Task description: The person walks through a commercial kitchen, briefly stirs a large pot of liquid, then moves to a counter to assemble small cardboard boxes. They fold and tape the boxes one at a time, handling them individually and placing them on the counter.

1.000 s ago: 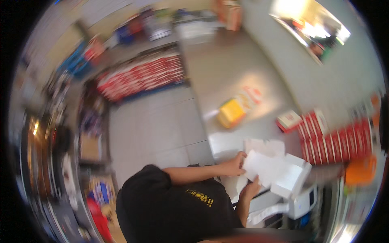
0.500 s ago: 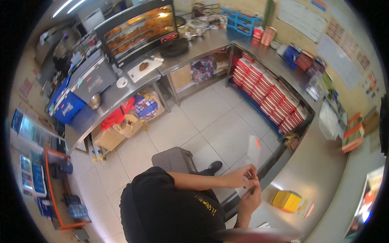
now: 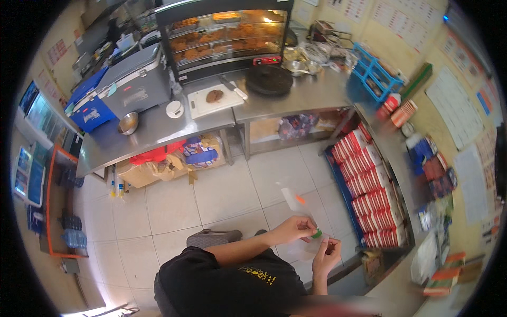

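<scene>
Left hand (image 3: pixel 294 230) pinched closed on a green bit (image 3: pixel 317 233). Right hand (image 3: pixel 327 255) half curled just beside it, thumb near the clear film (image 3: pixel 300 200); can't tell if it grips. Film's ahead of both hands, above the floor (image 3: pixel 227 195).

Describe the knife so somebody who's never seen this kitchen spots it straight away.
Find the lit glass display case at the back. On the steel counter in front of it lies a white cutting board, and the knife rests at its right-hand side. Its long, narrow shape and white handle set it apart from the brown lump beside it.
</scene>
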Demonstrator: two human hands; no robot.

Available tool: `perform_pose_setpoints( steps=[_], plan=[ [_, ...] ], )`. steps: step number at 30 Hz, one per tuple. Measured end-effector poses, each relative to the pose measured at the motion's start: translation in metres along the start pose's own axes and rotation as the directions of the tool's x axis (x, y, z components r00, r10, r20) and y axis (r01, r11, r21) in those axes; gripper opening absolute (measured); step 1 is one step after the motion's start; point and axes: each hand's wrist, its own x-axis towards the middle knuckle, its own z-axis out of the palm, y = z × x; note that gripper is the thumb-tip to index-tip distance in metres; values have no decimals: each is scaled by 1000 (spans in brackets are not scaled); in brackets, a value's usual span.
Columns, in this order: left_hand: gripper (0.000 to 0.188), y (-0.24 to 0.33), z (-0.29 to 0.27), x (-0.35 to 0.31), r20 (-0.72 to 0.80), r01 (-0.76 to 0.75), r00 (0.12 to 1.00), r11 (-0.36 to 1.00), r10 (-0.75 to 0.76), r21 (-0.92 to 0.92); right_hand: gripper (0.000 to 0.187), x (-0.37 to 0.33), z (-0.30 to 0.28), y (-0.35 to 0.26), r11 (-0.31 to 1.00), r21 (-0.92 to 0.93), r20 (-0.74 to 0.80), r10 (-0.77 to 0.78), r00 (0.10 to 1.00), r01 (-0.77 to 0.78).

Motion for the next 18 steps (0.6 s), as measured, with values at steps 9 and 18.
perform_pose_setpoints(
  steps=[9,18],
  plan=[
    [18,73,-100,4,-519,-242,841,964,154,-107,22,128,163,-42,947,302,483,-247,840,106],
    [23,58,-68,27,-962,-592,-162,758,221,273,29,187,265,-103,870,481,876,-481,-30,109]
  ],
)
